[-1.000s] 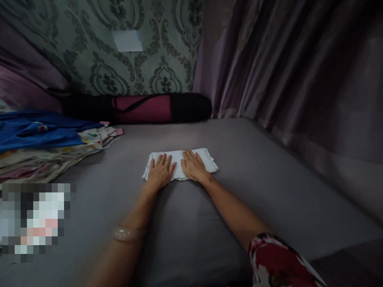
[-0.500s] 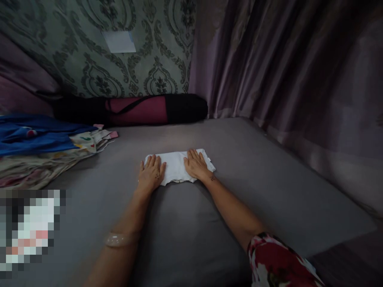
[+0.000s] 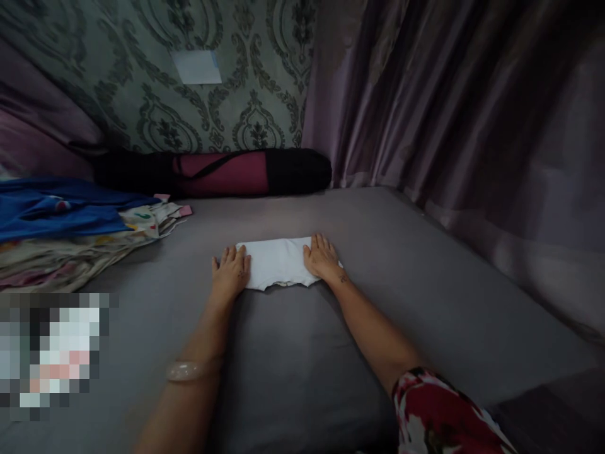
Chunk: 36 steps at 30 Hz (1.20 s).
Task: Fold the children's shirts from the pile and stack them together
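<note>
A small folded white cloth (image 3: pixel 278 262) lies flat on the grey bed sheet (image 3: pixel 293 366) in the middle of the view. My left hand (image 3: pixel 229 274) rests palm down on the cloth's left end, fingers stretched out and open. My right hand (image 3: pixel 322 258) presses flat on the cloth's right end, fingers spread and open too. A clear bangle sits on my left forearm, and a red flowered sleeve covers my right upper arm.
A pile of clothes (image 3: pixel 70 239) with a blue garment on top lies at the left. A rolled maroon and black mat bag (image 3: pixel 222 171) lies along the patterned wall. Purple curtains (image 3: pixel 463 126) hang on the right. A blurred patch covers the lower left.
Both hands have slid apart from the middle of the cloth toward its two ends, baring the white cloth between them.
</note>
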### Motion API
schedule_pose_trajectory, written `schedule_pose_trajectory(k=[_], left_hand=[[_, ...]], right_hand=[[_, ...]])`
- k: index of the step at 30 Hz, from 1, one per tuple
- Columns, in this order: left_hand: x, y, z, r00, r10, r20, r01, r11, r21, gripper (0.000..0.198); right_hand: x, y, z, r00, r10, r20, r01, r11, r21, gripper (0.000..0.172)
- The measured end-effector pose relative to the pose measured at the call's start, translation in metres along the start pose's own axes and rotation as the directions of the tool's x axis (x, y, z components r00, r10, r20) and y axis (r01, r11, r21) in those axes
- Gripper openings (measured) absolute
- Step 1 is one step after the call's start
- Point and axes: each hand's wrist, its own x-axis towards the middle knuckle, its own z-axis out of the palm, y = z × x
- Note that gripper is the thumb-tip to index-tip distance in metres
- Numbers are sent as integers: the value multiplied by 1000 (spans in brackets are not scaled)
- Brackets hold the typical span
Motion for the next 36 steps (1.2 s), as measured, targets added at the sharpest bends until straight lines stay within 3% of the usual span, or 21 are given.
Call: schedule_pose_trajectory(k=[3, 6, 11, 14, 19, 24, 31, 36], left_hand=[[2, -4, -3, 999, -34, 28, 37, 995, -96, 50], [7, -10, -6, 995, -94, -17, 88, 965, -246, 48], [17, -26, -8, 964, -245, -108, 162, 855, -492, 48], [20, -31, -8, 951, -287, -119, 174, 809, -562, 48], [20, -31, -6, 939, -321, -122, 185, 771, -609, 47], [19, -30, -9, 943, -324, -80, 202, 744, -636, 48], [18, -28, -14, 945, -325, -34, 243, 768, -592, 48], [18, -28, -12, 947, -319, -19, 241, 751, -614, 48]], right_hand=[[3, 3, -2, 998, 12, 55, -11, 1000, -5, 65], [5, 3, -9, 996, 10, 88, -10, 1000, 2, 65], [1, 4, -11, 979, -203, 29, 204, 979, -20, 61], [-2, 7, -5, 975, -204, 87, 207, 978, -37, 61], [2, -2, -10, 975, -182, 128, 187, 982, -31, 61], [-1, -28, -4, 957, -282, 60, 281, 959, 24, 59], [-3, -41, 2, 954, -276, 117, 276, 961, 19, 58], [-6, -58, 1, 947, -318, 54, 317, 948, 20, 59]])
